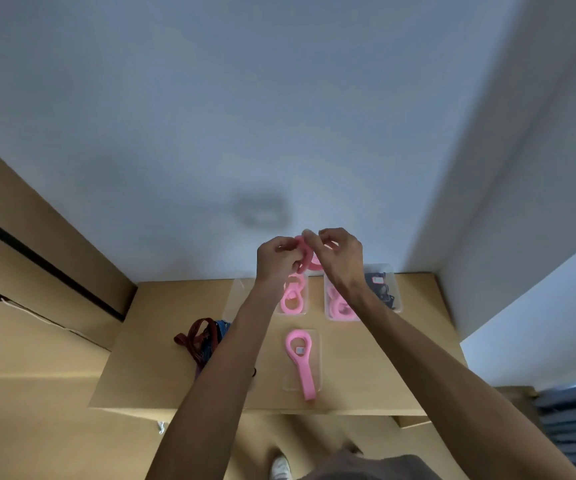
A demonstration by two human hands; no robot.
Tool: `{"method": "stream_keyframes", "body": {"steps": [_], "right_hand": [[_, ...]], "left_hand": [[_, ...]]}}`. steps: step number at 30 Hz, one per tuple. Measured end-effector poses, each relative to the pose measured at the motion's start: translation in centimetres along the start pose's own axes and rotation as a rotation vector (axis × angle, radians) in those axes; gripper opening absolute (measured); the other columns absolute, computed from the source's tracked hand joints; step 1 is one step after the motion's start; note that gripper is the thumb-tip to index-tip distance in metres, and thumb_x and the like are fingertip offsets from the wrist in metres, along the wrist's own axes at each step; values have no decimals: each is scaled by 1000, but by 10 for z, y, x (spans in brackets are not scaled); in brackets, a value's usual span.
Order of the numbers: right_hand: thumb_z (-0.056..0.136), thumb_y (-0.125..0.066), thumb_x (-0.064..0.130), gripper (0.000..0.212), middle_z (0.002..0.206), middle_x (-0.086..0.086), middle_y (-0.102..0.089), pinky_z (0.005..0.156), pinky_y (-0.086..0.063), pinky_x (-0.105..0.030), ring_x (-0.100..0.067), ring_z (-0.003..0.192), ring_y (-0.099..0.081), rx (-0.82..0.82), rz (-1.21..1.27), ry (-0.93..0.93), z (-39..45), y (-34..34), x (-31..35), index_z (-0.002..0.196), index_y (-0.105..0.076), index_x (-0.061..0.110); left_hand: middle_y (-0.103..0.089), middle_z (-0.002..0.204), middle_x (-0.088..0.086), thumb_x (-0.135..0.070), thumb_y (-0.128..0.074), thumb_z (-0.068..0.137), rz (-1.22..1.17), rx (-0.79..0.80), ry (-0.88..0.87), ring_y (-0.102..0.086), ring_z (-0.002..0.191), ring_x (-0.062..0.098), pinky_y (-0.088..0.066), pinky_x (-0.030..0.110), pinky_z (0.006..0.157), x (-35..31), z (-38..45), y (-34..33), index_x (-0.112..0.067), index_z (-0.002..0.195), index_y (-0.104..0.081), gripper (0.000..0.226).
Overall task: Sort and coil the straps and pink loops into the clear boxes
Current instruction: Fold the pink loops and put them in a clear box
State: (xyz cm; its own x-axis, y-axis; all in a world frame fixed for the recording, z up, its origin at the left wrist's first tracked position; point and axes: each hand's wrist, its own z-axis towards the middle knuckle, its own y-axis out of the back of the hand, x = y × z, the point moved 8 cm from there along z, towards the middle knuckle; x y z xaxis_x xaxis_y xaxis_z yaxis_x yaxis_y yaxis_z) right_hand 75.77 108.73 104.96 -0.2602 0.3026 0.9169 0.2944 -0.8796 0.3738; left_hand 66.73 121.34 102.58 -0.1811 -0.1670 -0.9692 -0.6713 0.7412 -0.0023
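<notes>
Item in hand: one soft pink band loop [305, 254], raised above the far edge of the brown cardboard table top [366, 358], partly curled between both hands. The left hand [276, 259] has its fingers curled round the loop's left side; the right hand [340, 256] pinches the upper right part with thumb and fingertips. How many turns the coil has cannot be made out.

Directly below: a clear plastic box [293, 294] holding coiled pink loops [292, 296], stacked one before the other. Just right of it, a second clear plastic box [361, 292] with more pink coils [338, 304] at its left and dark straps with a small tag [381, 289] at its right.

Nearer the person: a shallow clear tray or lid [316, 358] carrying an uncoiled pink loop with a long tail [301, 358]; the tail overhangs the tray's near edge.

Left of that: a loose heap of maroon and blue woven straps [203, 339], unsorted, partly hidden by the left forearm.

Risks, as judged: the springy band may unwind if either grip slackens before it sits in a box, flicking out onto the table. Coils already boxed look loosely packed, so pressing another in could pop one out. The forearm hangs close to the strap heap and could drag it off the edge.
</notes>
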Motion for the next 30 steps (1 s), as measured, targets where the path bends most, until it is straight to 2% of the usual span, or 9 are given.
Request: {"method": "stream_keyframes", "body": {"steps": [3,7,11,15,18,21,24,27,30], "right_hand": [[91,-65,48,42,74,0,-72,76,-51,-28,-13,76,-67,141,2,-94,2,-13,-14,75,-75,10],[94,-62,39,38,71,2,-68,58,-46,-15,-11,67,-63,134,7,-200,7,-18,-28,82,-70,4],[99,-50,27,32,78,-11,-64,64,-46,-37,-27,74,-56,127,59,-381,2,-27,-58,81,-59,2],[104,-42,20,25,96,-13,-71,67,-51,-33,-24,80,-61,62,211,-603,-8,-12,-95,99,-62,5],[103,-43,19,31,89,-15,-76,73,-59,-36,-23,75,-72,54,419,-599,-11,-10,-99,90,-68,7],[104,-44,21,23,91,-17,-76,70,-61,-34,-26,82,-75,36,463,-569,-8,-15,-91,103,-62,6],[103,-41,19,19,84,-12,-77,63,-59,-27,-22,79,-76,75,507,-518,-2,-23,-77,100,-58,10],[103,-43,22,17,89,-15,-76,66,-59,-27,-20,81,-76,98,412,-460,4,-26,-69,101,-55,12],[102,-43,26,19,94,-16,-74,76,-62,-37,-23,82,-75,96,245,-429,9,-25,-65,100,-55,11]], "left_hand": [[-73,83,22,6,-61,72,45,37,-29,-59,58,25,-52,29,57,-1,9,-3,-9,80,-74,20],[-67,66,10,3,-64,68,18,-12,19,-56,56,20,-50,26,56,7,20,2,-13,76,-69,19],[-62,64,3,5,-58,72,-153,-101,101,-60,61,18,-53,27,57,18,27,10,-13,71,-64,19],[-54,62,3,6,-48,79,-358,-217,117,-51,57,15,-42,19,49,23,39,41,-10,75,-58,19],[-64,76,4,2,-55,80,-122,-174,85,-57,68,15,-45,23,54,27,51,50,-16,81,-63,20],[-70,104,7,-1,-58,85,317,-121,85,-63,87,21,-49,26,65,43,55,42,-15,96,-69,21],[-60,130,8,-9,-60,90,724,-90,-81,-60,113,25,-46,26,82,44,45,28,-13,121,-66,32],[-63,126,4,-3,-61,83,700,82,-331,-61,112,24,-53,37,95,36,28,-1,-16,124,-64,43],[-69,119,2,-17,-70,83,687,166,-368,-65,106,23,-55,38,93,38,19,-15,-16,130,-59,49]]}}
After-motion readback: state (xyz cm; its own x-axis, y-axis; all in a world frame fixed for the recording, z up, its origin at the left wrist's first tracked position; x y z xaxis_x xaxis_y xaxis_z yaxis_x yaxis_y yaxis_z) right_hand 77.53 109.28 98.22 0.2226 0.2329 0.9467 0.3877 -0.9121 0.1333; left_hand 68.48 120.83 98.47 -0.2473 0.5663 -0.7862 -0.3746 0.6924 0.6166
